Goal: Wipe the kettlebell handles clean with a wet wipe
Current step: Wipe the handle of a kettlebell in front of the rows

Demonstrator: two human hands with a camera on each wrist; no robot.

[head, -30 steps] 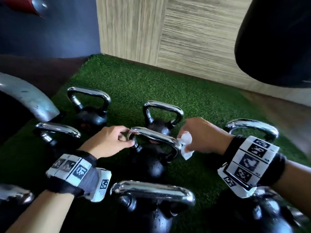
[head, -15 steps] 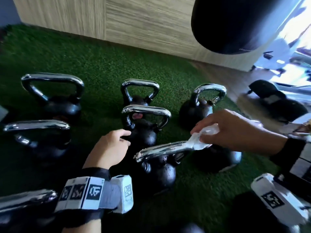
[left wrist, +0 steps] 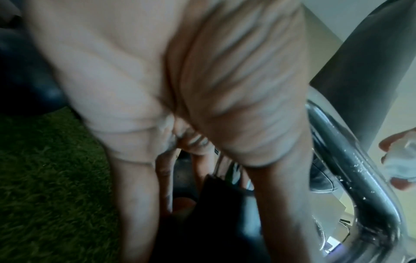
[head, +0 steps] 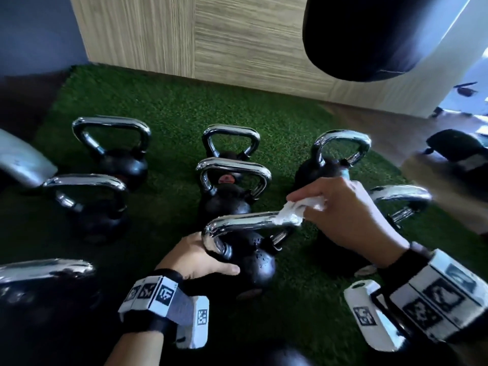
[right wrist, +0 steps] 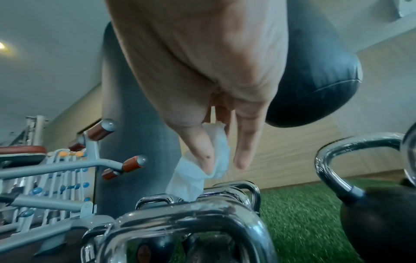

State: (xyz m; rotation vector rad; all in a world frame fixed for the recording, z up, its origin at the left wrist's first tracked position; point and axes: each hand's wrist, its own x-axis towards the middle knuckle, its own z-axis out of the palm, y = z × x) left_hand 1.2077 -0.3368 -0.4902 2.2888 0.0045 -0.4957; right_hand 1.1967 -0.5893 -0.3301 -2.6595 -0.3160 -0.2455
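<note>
Head view: tilted kettlebell (head: 248, 257) sits centre-low on green turf (head: 171, 107), its chrome handle (head: 245, 220) running roughly 8 to 2 o'clock. Left hand (head: 195, 257) grasps it at the handle's 8 o'clock end, thumb lying across the black body, fingers curled round the far side of the handle base. Right hand (head: 343, 215) pinches a white wet wipe (head: 295, 212) and presses it on the handle's 2 o'clock corner.

Left wrist view: left palm fills most of the picture, blurred; fingers (left wrist: 164, 178) curl down around the black bell (left wrist: 216, 222). Handle bar (left wrist: 351, 169) shows white flecks on it; wipe (left wrist: 403, 160) and right fingertips sit at 3 o'clock.

Right wrist view: wipe (right wrist: 202, 167) is held between thumb and fingers and hangs down onto the chrome handle (right wrist: 191, 218) below. Droplets on the chrome.

Other kettlebells stand upright around it:
- two in line at 12 o'clock, nearest one (head: 229, 191) just behind the tilted bell
- two at 9–10 o'clock (head: 87, 204)
- one at 1 o'clock (head: 330, 162), partly behind the right hand
- one handle at 3 o'clock (head: 401, 196)
- one at 8 o'clock, frame edge

Black punching bag (head: 375, 35) hangs at 1 o'clock, above. Wood-panel wall (head: 211, 38) along the turf's far edge. Grey machine frame with red-tipped pegs (right wrist: 133, 163) shows at 9 o'clock in the right wrist view.
</note>
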